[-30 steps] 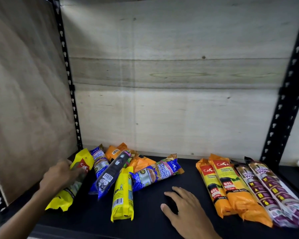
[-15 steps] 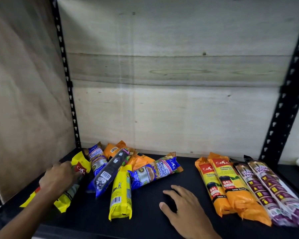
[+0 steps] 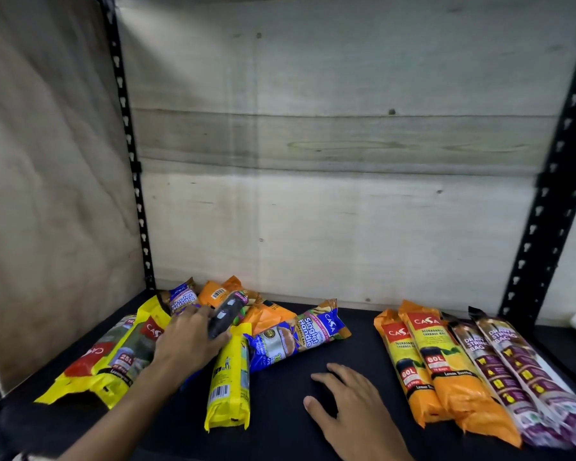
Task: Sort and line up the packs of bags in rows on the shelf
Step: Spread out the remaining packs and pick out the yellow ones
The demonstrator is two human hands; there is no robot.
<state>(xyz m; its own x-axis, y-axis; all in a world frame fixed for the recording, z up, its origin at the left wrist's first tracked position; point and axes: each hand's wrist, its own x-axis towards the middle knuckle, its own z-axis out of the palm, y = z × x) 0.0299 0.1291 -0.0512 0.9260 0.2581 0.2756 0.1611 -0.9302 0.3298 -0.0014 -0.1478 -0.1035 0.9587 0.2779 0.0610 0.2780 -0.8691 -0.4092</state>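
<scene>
On a dark shelf [image 3: 280,427], the left hand [image 3: 187,344] curls around a dark pack [image 3: 228,312] in the jumbled left pile (soft, crinkly, probably light; best gripped mid-length), while the right hand [image 3: 350,404] rests flat, fingers relaxed.

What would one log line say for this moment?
left hand: grips dark pack in pile | right hand: flat on shelf | orange packs: lined up right
</scene>
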